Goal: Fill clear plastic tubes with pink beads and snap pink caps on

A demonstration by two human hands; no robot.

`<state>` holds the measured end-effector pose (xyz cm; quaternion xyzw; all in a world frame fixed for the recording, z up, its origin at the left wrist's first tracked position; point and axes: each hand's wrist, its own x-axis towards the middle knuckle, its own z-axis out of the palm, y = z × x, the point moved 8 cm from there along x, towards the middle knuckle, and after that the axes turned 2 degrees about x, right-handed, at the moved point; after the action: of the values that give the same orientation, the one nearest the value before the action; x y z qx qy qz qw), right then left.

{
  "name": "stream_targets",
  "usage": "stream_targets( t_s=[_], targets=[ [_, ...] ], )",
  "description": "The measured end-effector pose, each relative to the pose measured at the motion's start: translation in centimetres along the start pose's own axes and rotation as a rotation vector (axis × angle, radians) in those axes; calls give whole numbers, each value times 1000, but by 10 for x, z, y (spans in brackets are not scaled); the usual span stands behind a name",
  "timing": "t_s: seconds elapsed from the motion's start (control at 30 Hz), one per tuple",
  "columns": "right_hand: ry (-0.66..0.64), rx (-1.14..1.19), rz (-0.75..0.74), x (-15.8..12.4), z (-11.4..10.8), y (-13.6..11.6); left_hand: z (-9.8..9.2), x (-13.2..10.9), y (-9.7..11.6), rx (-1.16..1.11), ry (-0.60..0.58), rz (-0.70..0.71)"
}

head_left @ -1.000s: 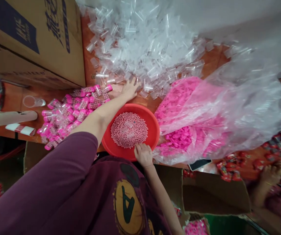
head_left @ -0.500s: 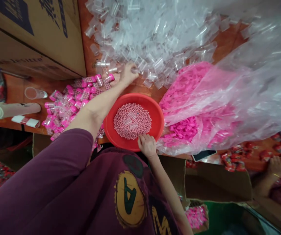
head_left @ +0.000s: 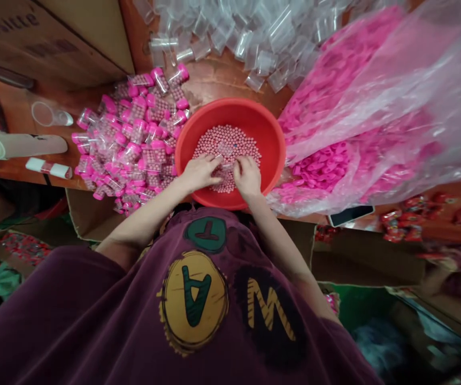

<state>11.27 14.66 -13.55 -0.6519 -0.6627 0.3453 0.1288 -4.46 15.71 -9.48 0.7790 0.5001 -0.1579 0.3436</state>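
Observation:
A red bowl (head_left: pixel 270 136) full of small pink beads (head_left: pixel 222 141) sits on the wooden table. Both hands are over its near side. My left hand (head_left: pixel 199 172) is curled around a small clear tube (head_left: pixel 223 166) that lies between the two hands above the beads. My right hand (head_left: pixel 247 176) is closed, its fingers touching the same tube's other end. Left of the bowl lies a heap of filled tubes with pink caps (head_left: pixel 134 139). Behind the bowl spreads a pile of empty clear tubes (head_left: pixel 234 32).
A clear plastic bag of loose pink caps (head_left: pixel 354 117) lies right of the bowl. Cardboard boxes (head_left: pixel 54 37) stand at the back left, with a white cylinder (head_left: pixel 17 144) and a clear cup (head_left: pixel 48 114) beside them. A phone (head_left: pixel 348 215) rests at the table edge. Open cartons sit below the table.
My left hand drew back from the clear tube pile to the bowl with a tube. The right hand shifted from the rim in to meet it. The view tilted down.

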Motion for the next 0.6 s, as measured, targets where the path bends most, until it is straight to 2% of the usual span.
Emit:
stream_targets(
  t_s=[0.1, 0.17, 0.27, 0.33, 0.4, 0.47, 0.6],
  targets=[
    [-65, -137, -7, 43, 15, -16, 12, 13, 6, 3, 79, -118],
    [-170, -193, -6, 59, 29, -20, 25, 18, 10, -12, 28, -172],
    [-238, -178, -36, 60, 38, -20, 42, 14, 18, -66, -69, -147],
    [-224, -136, -34, 54, 32, -14, 44, 6, 18, -122, -73, -114],
    [-182, -141, -10, 50, 20, -7, 37, -3, 11, -152, 0, -130],
    [-133, -231, 9, 54, 5, -1, 27, -13, 1, -134, 140, -154],
    [-99, -417, -14, 80, -9, 0, 22, -32, -13, -74, 424, -107]
  ],
)
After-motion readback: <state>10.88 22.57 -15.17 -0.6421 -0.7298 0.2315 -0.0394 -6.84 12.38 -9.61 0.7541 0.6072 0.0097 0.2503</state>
